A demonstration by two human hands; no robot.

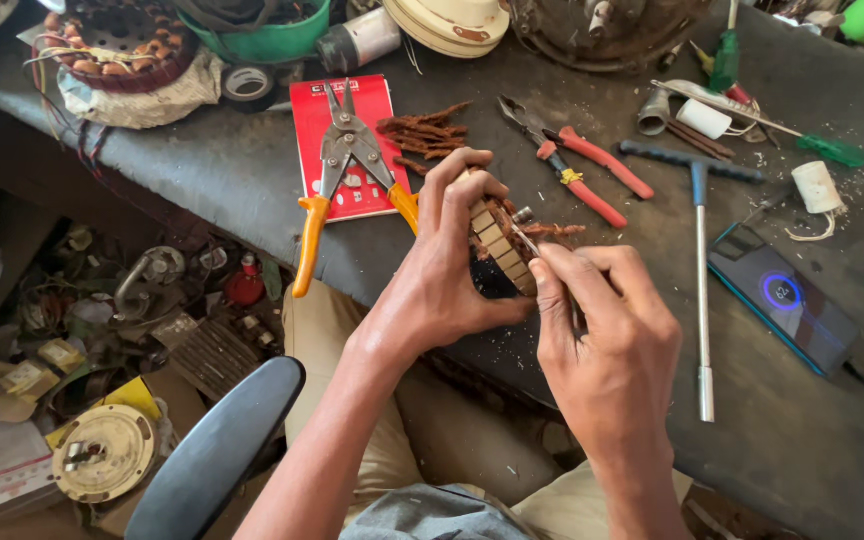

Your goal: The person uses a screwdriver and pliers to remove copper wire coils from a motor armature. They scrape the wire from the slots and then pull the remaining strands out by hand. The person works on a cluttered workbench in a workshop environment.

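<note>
My left hand (442, 270) grips a small round motor stator core (497, 245) with pale slotted laminations, held on edge just above the grey workbench's (252, 180) near side. My right hand (607, 335) pinches a thin metal pick (524, 238) whose tip touches the core's top, where reddish-brown wire scraps stick out. A pile of the same reddish wire pieces (424, 128) lies on the bench behind the core.
Yellow-handled snips (347, 165) rest on a red card (347, 145). Red-handled pliers (577, 160), a T-handle socket wrench (700, 260), a lit phone (782, 295), a green screwdriver (802, 140) and tape rolls lie around. Wound stator (117, 45) at back left. Parts clutter the floor; chair arm (217, 450) below.
</note>
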